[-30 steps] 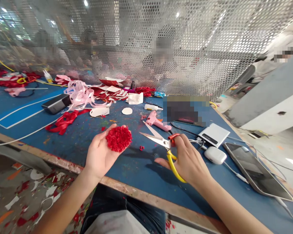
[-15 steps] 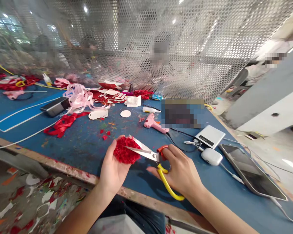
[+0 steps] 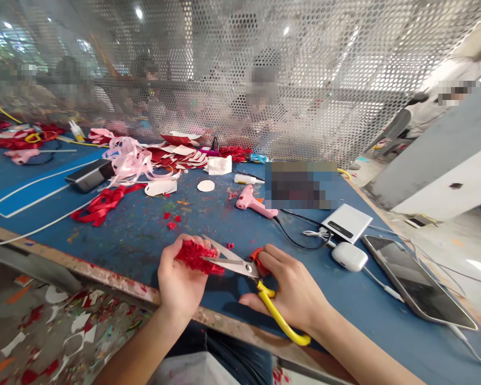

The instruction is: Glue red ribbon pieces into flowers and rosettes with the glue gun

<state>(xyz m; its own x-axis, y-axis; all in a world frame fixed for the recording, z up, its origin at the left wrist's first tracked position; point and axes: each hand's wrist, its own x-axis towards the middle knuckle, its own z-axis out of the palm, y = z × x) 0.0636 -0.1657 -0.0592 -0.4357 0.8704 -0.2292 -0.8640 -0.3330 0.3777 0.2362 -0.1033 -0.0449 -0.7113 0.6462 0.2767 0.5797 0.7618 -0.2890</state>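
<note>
My left hand [image 3: 181,278] is closed around a ruffled red ribbon flower [image 3: 195,255], holding it tilted above the table's front part. In my right hand [image 3: 294,286] is a pair of scissors [image 3: 246,267] with yellow and orange handles. The scissor blades are spread, and their tips reach the right side of the flower. A small red scrap [image 3: 230,246] shows just beyond the blades. The palm side of the left hand is partly hidden by the flower.
A pink glue gun [image 3: 254,202] lies beyond the hands, its black cable running right. To the right are a white power bank [image 3: 347,223], a white charger [image 3: 349,256] and a tablet [image 3: 419,278]. Red ribbon [image 3: 100,208] and a white disc [image 3: 206,185] lie further left. Perforated metal [image 3: 224,69] borders the back.
The left hand has shifted slightly left and tilted the flower, which now shows edge-on. The scissors have moved a little left and down with their blades still spread. A red scrap has appeared beyond them.
</note>
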